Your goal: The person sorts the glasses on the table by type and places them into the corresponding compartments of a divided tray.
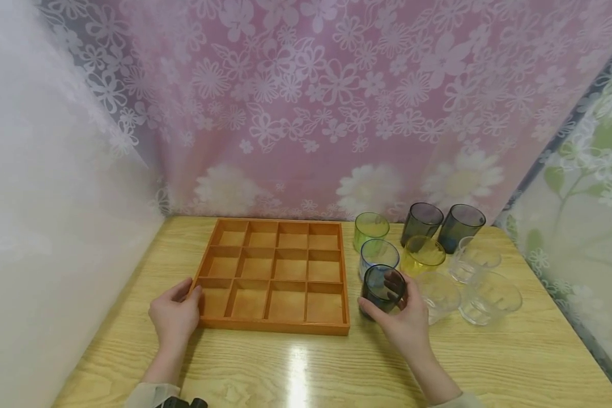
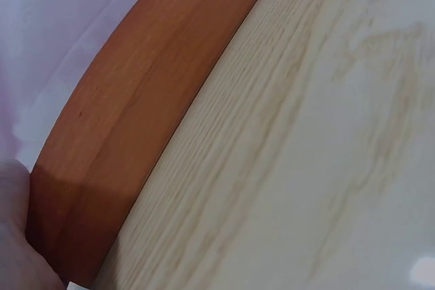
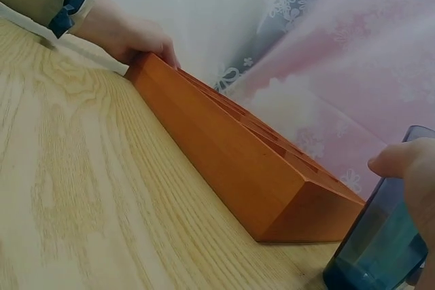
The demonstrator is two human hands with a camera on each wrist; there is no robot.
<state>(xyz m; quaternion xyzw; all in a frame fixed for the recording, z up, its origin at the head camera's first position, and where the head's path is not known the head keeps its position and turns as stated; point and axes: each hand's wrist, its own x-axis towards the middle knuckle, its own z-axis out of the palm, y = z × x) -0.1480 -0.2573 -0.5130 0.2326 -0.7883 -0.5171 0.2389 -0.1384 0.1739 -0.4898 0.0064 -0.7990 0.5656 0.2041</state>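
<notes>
A shallow orange-brown wooden tray [image 1: 272, 326], divided into several square compartments with nothing in them, lies on the table. At its front left corner my left hand [image 1: 175, 310] grips the side wall, thumb over the rim; the left wrist view shows the tray's outer wall [image 2: 136, 113] beside part of that hand. Just right of the tray, my right hand [image 1: 405, 320] holds a dark grey-blue drinking glass [image 1: 374, 297] upright, thumb on the near left side and fingers behind. The right wrist view shows this glass [image 3: 374, 242] close to the tray's corner, its base at or near the tabletop.
Behind the held glass stand a blue-rimmed clear glass [image 1: 379, 260], a green glass [image 1: 371, 233] and a yellow glass [image 1: 422, 258]. Two dark glasses [image 1: 422, 224] are at the back; several clear glasses [image 1: 489, 300] stand at the right. Floral curtains [image 1: 306, 113] border the table.
</notes>
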